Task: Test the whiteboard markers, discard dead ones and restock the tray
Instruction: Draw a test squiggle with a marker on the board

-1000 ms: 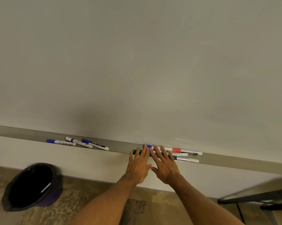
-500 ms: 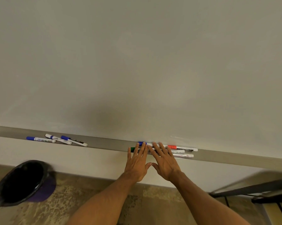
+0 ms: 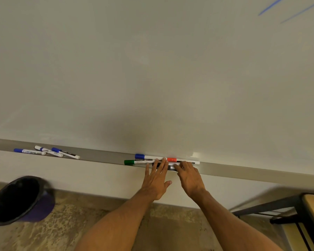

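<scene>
The right hand (image 3: 190, 178) has slid rightward, opening a gap from the left hand (image 3: 157, 180). Its fingers now curl onto the markers (image 3: 140, 161) instead of lying flat. Blue strokes (image 3: 268, 8) have entered view top right.

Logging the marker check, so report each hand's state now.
Left hand: open, straight fingers resting on the markers.
Right hand: closed, fingers curled on the black marker.
</scene>
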The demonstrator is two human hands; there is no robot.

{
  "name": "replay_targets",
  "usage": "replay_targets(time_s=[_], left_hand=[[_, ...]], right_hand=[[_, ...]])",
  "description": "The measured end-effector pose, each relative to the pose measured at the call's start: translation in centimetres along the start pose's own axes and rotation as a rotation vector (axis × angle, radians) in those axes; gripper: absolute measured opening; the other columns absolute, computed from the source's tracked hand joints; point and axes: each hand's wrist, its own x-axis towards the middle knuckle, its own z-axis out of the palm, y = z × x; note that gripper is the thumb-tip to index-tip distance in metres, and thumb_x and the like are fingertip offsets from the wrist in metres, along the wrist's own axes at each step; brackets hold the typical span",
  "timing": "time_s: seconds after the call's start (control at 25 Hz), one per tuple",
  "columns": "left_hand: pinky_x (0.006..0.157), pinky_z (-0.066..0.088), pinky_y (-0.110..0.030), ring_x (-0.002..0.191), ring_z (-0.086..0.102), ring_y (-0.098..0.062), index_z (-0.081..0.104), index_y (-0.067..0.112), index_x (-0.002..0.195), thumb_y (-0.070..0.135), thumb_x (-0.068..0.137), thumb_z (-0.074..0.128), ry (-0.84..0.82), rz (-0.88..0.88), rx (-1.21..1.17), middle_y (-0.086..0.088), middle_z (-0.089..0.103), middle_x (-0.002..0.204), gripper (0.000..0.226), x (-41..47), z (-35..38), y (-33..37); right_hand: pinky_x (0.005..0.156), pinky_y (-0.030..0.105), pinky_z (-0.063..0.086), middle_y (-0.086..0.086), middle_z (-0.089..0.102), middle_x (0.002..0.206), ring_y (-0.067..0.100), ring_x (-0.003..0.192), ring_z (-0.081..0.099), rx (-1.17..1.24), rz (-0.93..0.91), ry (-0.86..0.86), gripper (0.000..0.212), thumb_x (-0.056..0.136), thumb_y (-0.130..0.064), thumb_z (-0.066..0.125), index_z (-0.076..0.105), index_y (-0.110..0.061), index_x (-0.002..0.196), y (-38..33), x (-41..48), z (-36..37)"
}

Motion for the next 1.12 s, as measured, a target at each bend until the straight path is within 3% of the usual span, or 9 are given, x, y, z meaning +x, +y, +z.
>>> replay_targets(time_s=[0.2, 0.32, 0.4, 0.56, 0.64, 0.72, 0.84, 1.0, 1.12], left_hand=[[0.111, -0.017, -0.051, 0.143, -0.024, -0.023, -0.021, 0.021, 0.147, 0.056, 0.097, 0.028, 0.007, -0.019, 0.012, 0.002, -0.026, 0.156, 0.078, 0.1, 0.1, 0.8], [0.109, -0.018, -0.05, 0.144, -0.022, -0.022, -0.016, 0.021, 0.15, 0.053, 0.098, 0.029, 0.018, -0.023, 0.018, 0.002, -0.021, 0.157, 0.075, 0.2, -0.1, 0.9], [0.109, -0.018, -0.05, 0.144, -0.019, -0.022, -0.013, 0.021, 0.151, 0.051, 0.099, 0.029, 0.029, -0.019, 0.024, 0.002, -0.018, 0.158, 0.073, 0.2, -0.2, 0.9], [0.118, -0.005, -0.049, 0.147, -0.003, -0.02, 0.004, 0.022, 0.153, 0.037, 0.102, 0.036, 0.129, -0.026, 0.038, 0.0, 0.001, 0.161, 0.062, 0.2, -0.9, 1.1], [0.119, 0.005, -0.046, 0.147, 0.012, -0.02, 0.016, 0.021, 0.151, 0.031, 0.101, 0.041, 0.212, -0.032, 0.021, -0.001, 0.017, 0.159, 0.057, 0.3, -1.9, 1.7], [0.118, 0.014, -0.042, 0.139, 0.033, -0.02, 0.034, 0.021, 0.144, 0.027, 0.099, 0.048, 0.293, -0.031, 0.014, -0.001, 0.038, 0.15, 0.047, 0.6, -3.3, 2.3], [0.112, 0.021, -0.035, 0.111, 0.056, -0.016, 0.053, 0.025, 0.121, 0.027, 0.097, 0.052, 0.359, -0.013, 0.048, 0.002, 0.062, 0.121, 0.024, 0.6, -5.3, 2.8], [0.105, 0.026, -0.035, 0.096, 0.063, -0.016, 0.061, 0.022, 0.111, 0.037, 0.093, 0.057, 0.48, 0.115, 0.037, 0.002, 0.069, 0.105, 0.024, 0.3, -6.9, 3.2], [0.097, 0.034, -0.032, 0.088, 0.064, -0.015, 0.064, 0.02, 0.106, 0.039, 0.09, 0.061, 0.559, 0.149, 0.012, 0.001, 0.071, 0.099, 0.024, 0.0, -7.9, 3.7]], right_hand=[[0.072, 0.033, 0.054, 0.009, 0.063, 0.098, 0.023, 0.086, 0.06, -0.013, 0.023, 0.022, 0.045, 0.066, -0.011, 0.084, 0.063, -0.015, 0.106, 1.1, 0.1, -0.1], [0.08, 0.032, 0.052, 0.011, 0.057, 0.115, 0.024, 0.1, 0.054, 0.086, 0.086, 0.038, 0.028, 0.089, -0.015, 0.062, 0.055, -0.012, 0.116, 1.6, 0.6, -0.2], [0.086, 0.03, 0.049, 0.009, 0.056, 0.12, 0.023, 0.104, 0.052, 0.119, 0.079, 0.055, 0.029, 0.093, -0.015, 0.055, 0.05, -0.013, 0.121, 1.9, 0.8, -0.4], [0.083, 0.03, 0.048, 0.009, 0.059, 0.114, 0.025, 0.099, 0.055, 0.136, -0.012, 0.116, 0.03, 0.088, -0.006, 0.058, 0.056, -0.012, 0.117, 1.8, 0.8, -2.3], [0.073, 0.032, 0.05, 0.01, 0.063, 0.102, 0.028, 0.09, 0.059, 0.145, -0.09, 0.172, 0.027, 0.08, 0.0, 0.066, 0.064, -0.01, 0.105, 2.0, 0.8, -3.4], [0.065, 0.03, 0.049, 0.008, 0.064, 0.091, 0.026, 0.081, 0.06, 0.156, -0.163, 0.221, 0.027, 0.073, 0.003, 0.072, 0.066, -0.011, 0.095, 2.2, 0.8, -4.1], [0.061, 0.028, 0.051, 0.003, 0.063, 0.088, 0.021, 0.077, 0.059, 0.146, -0.232, 0.271, 0.03, 0.067, -0.003, 0.08, 0.065, -0.014, 0.091, 2.4, 0.8, -5.4], [0.07, 0.032, 0.053, 0.004, 0.068, 0.091, 0.021, 0.08, 0.063, 0.112, -0.289, 0.296, 0.024, 0.079, -0.024, 0.074, 0.066, -0.011, 0.098, 2.0, 1.2, -7.3], [0.079, 0.035, 0.051, 0.008, 0.067, 0.1, 0.025, 0.086, 0.064, 0.037, -0.315, 0.219, 0.024, 0.086, -0.019, 0.066, 0.061, -0.01, 0.108, 1.2, 1.6, -8.6]])
